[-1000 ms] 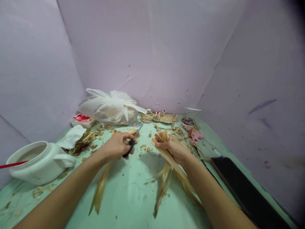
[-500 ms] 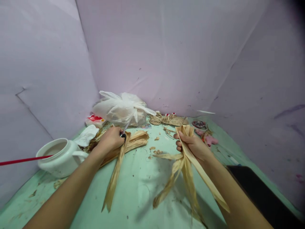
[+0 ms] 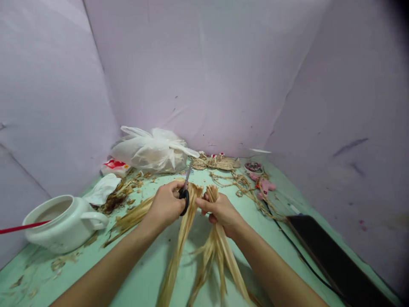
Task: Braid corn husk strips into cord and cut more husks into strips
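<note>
Black-handled scissors point(image 3: 184, 199) are in my left hand point(image 3: 168, 204), blades pointing up and away. A long dried corn husk point(image 3: 180, 243) hangs beside the scissor loops, apparently pinched by the same hand. My right hand point(image 3: 222, 211) is closed around a bunch of dried corn husks point(image 3: 217, 245); their gathered ends stick up above the fingers and the loose strips fan downward. The thumb of this hand reaches close to the left hand's husk; whether it touches cannot be made out. Further husks point(image 3: 136, 217) lie on the table behind my left forearm.
A white pot point(image 3: 64, 230) with a red stick point(image 3: 24, 227) stands at left. Behind are a white plastic bag point(image 3: 151, 149) and braided pieces point(image 3: 220, 162). Twine point(image 3: 246, 183), a pink item point(image 3: 266, 186) and a black slab-like object point(image 3: 326, 251) with a cable lie right.
Both hands have come together in the middle, the left bringing scissors and a husk up from the table, the right bringing its husk bunch leftward. The view has turned slightly right.
</note>
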{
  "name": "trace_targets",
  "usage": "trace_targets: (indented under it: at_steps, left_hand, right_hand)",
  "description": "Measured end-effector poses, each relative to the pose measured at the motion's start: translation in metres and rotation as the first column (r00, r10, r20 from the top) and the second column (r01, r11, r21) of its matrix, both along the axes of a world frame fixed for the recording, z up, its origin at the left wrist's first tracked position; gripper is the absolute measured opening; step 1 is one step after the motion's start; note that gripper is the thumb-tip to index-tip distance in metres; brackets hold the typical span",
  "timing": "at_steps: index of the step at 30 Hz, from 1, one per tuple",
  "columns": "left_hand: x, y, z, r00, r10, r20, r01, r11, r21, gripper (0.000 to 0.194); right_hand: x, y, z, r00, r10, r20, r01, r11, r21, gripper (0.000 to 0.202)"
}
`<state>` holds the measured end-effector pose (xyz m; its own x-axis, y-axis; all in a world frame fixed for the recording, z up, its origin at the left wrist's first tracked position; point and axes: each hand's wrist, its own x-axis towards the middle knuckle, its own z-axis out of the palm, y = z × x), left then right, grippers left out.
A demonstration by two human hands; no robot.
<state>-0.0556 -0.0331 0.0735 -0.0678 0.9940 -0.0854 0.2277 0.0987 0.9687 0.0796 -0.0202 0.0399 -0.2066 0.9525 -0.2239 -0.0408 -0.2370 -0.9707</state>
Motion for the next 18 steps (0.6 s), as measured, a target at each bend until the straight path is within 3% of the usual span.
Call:
trace_targets:
  at_steps: [7, 13, 18]
  left_hand:
    - [-0.009, 0.006, -0.006, 0.999, 0.008, 0.043, -0.008, 1.0, -0.008, 0.034]
    - [-0.004, 0.003, -0.01, 1.0, -0.024, 0.016, 0.026, 0.992, -0.12, 0.039]
    - [-0.003, 0.003, -0.012, 1.0, 0.0, -0.023, -0.002, 0.997, -0.084, 0.039]
  right_hand:
    - [0.008, 0.006, -0.004, 0.998, -0.027, -0.05, 0.028, 0.999, 0.032, 0.028]
    - [0.011, 0.008, -0.004, 0.994, -0.061, -0.085, 0.064, 0.997, 0.032, 0.029]
    - [0.011, 0.01, -0.008, 0.995, -0.084, 0.055, 0.08, 0.994, 0.075, 0.022]
